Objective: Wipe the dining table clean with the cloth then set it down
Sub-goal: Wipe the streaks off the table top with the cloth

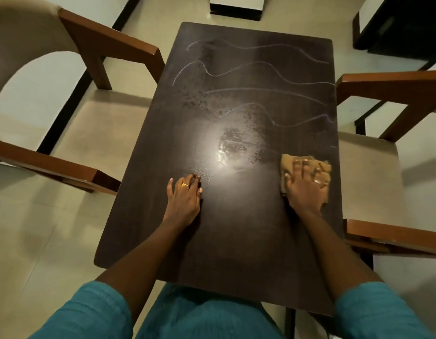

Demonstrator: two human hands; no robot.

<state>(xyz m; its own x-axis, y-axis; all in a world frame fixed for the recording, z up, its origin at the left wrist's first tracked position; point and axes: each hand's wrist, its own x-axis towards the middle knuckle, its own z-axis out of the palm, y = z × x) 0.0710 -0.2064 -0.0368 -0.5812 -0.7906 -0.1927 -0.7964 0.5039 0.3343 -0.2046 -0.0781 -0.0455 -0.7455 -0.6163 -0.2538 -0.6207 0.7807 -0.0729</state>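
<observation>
The dark brown dining table [236,228] fills the middle of the view. Pale wavy streaks and damp speckles mark its far half. A crumpled tan cloth [289,162] lies near the table's right edge, pressed flat under my right hand [306,187], whose fingers spread over it. My left hand [184,198] rests palm down on the bare tabletop left of centre, fingers apart, holding nothing. A bright lamp reflection sits on the wood between the two hands.
A wooden armchair with a beige seat [94,123] stands at the table's left. Another armchair [383,152] stands at its right, arms close to the table edge. A dark cabinet [407,25] is at the back right. Pale tiled floor surrounds everything.
</observation>
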